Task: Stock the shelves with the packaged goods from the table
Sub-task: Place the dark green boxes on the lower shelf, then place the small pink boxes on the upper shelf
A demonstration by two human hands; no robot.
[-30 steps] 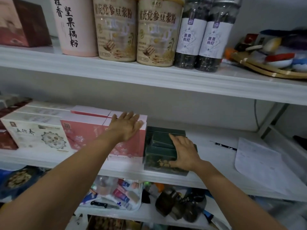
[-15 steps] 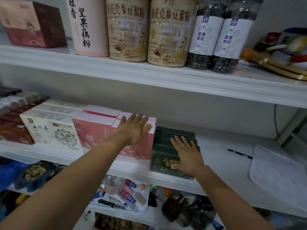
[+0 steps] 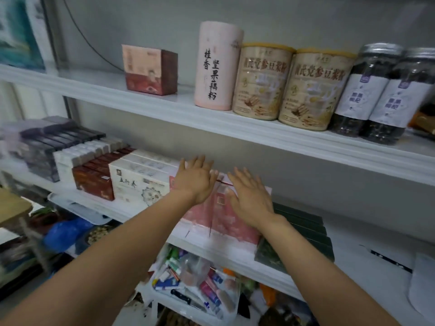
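My left hand (image 3: 194, 182) and right hand (image 3: 249, 198) lay flat on the pink boxes (image 3: 231, 223), fingers straight and spread, gripping nothing. The boxes stood at the front edge of the middle shelf (image 3: 367, 267), between the white box (image 3: 136, 182) and the dark green boxes (image 3: 303, 231). I judged I was squaring the row. The next move called for an even push back, then more stock.

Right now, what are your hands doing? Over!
Left hand open, flat on the pink boxes. Right hand open, flat beside it. Boxes sit on the middle shelf, dark green boxes at their right. Nothing in the way.
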